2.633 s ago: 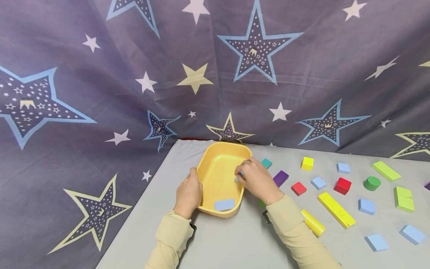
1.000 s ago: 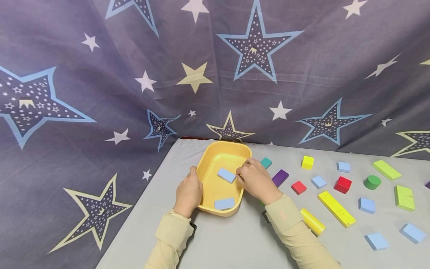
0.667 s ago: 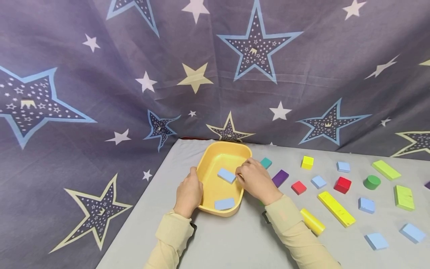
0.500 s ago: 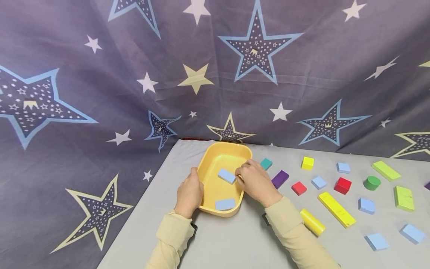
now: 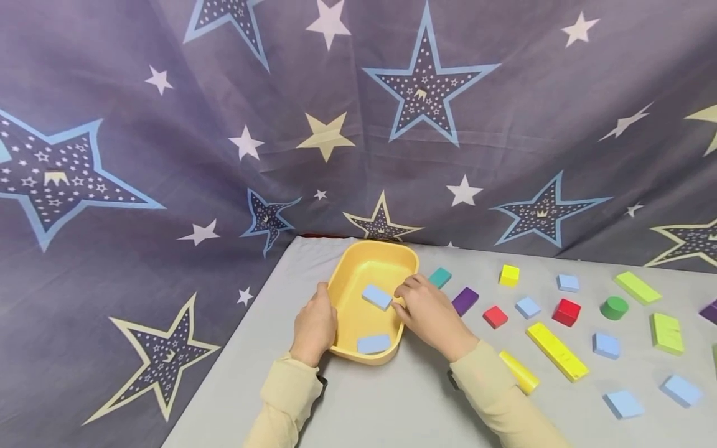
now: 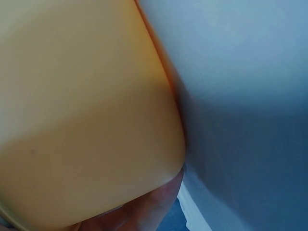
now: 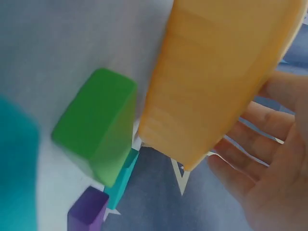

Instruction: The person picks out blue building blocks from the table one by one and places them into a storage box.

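The left hand [image 5: 313,322] grips the yellow tub [image 5: 372,254] at left; the right hand [image 5: 430,312], empty and loosely spread, is at its right rim. Two blue blocks [image 5: 377,297] lie inside; placing seems the step, and the next calls for lifting clear.

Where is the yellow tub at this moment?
In the head view, the yellow tub is near the starry curtain, gripped on its left side by the left hand, with a teal block to its right.
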Motion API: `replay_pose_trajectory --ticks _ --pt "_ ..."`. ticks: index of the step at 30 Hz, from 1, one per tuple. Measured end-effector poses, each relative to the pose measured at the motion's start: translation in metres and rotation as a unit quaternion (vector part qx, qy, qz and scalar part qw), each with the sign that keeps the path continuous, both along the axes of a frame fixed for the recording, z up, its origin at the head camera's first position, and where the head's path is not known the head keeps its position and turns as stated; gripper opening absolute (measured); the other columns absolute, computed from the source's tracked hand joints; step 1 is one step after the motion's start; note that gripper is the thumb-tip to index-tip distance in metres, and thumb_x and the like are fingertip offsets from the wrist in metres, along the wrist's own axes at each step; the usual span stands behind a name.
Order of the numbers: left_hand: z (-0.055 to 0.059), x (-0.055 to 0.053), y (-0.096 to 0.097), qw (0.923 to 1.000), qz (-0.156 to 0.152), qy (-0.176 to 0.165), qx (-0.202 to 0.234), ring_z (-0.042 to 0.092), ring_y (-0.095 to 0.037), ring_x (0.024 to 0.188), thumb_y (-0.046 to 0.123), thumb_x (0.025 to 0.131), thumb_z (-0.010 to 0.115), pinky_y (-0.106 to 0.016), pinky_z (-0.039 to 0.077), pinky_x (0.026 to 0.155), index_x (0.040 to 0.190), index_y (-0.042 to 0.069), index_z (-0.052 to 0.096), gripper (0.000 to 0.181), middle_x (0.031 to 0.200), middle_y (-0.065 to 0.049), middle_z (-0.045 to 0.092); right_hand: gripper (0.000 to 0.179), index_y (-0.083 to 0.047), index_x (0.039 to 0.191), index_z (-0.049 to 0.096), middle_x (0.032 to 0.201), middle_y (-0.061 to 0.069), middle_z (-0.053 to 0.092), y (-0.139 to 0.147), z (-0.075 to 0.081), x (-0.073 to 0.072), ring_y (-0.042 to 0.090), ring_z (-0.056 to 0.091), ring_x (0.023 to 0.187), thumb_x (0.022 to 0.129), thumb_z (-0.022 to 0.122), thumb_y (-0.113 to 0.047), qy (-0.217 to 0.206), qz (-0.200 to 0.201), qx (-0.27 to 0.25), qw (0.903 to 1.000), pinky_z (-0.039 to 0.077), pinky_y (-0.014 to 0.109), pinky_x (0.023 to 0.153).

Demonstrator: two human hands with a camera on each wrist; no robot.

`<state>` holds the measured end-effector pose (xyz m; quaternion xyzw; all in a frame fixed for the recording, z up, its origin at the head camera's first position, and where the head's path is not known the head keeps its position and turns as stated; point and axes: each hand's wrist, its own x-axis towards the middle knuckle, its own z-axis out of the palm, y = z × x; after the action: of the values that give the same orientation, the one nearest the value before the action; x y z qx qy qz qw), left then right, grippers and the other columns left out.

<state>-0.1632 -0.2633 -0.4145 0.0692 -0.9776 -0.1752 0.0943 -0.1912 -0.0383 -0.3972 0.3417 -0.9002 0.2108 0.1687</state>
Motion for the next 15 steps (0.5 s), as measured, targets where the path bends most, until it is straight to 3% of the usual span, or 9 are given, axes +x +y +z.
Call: replay_pose_trajectory --ticks 6,15 --pt "-0.003 0.000 -0.001 1.0000 -0.001 -0.003 0.000 0.068 -0.046 0.086 0.005 0.096 0.050 -0.056 0.053 0.074 0.135 -0.003 0.044 0.041 0.109 -0.026 0.067 0.012 -0.005 0.097 0.073 0.097 0.006 0.068 0.010 0.000 0.006 0.024 0.059 0.098 0.089 0.072 -0.013 0.000 -0.002 -0.010 0.9999 0.051 0.037 0.089" --pt "-0.003 -0.002 -0.001 1.0000 -0.004 -0.002 0.003 0.068 -0.046 0.086 0.005 0.096 0.048 -0.057 0.053 0.073 0.136 -0.004 0.044 0.041 0.107 -0.027 0.067 0.017 -0.004 0.102 0.073 0.105 0.007 0.069 0.022 0.012 0.005 0.023 0.060 0.101 0.089 0.072 -0.015 -0.019 -0.022 -0.012 0.9995 0.052 0.037 0.089"
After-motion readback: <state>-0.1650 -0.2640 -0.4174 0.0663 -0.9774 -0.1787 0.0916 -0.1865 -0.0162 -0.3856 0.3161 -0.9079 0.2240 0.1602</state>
